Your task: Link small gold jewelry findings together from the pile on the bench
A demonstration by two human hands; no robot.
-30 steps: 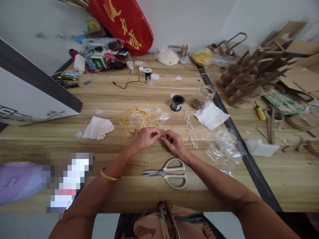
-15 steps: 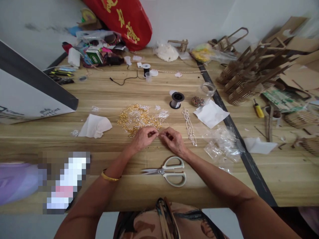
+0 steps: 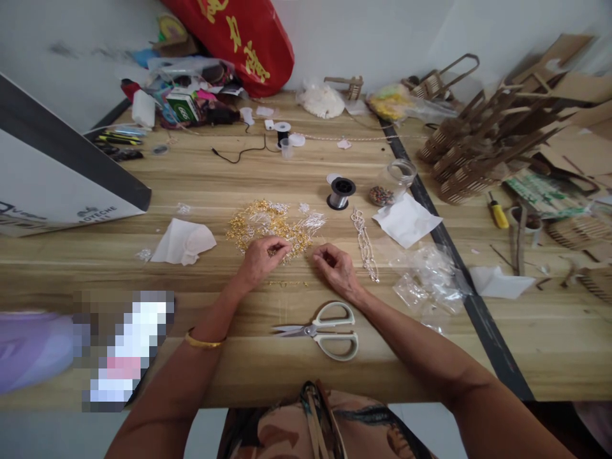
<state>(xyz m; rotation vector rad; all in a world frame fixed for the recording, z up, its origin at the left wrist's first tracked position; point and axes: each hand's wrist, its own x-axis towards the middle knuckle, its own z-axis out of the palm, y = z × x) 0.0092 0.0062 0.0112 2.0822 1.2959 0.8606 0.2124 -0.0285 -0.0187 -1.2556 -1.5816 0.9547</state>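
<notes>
My left hand is at the front edge of a pile of small gold and silver beads and findings. Its thumb and forefinger are pinched together, and whatever they hold is too small to make out. To the right, my right hand rests on the table with its fingers curled into a pinch, their contents hidden. Between and below the hands lies a short row of tiny gold pieces. Nearer to me are scissors with white handles, their blades pointing left. A strand of pale silvery beads lies right of my right hand.
Behind the pile stand a spool of wire and a clear jar of beads. White paper and plastic bags lie at right, a crumpled tissue and a phone at left. Small woven baskets crowd the far right.
My left hand has moved left, away from my right hand, so the fingertips that were together are now apart. More of the gold row shows. My right hand has hardly moved.
</notes>
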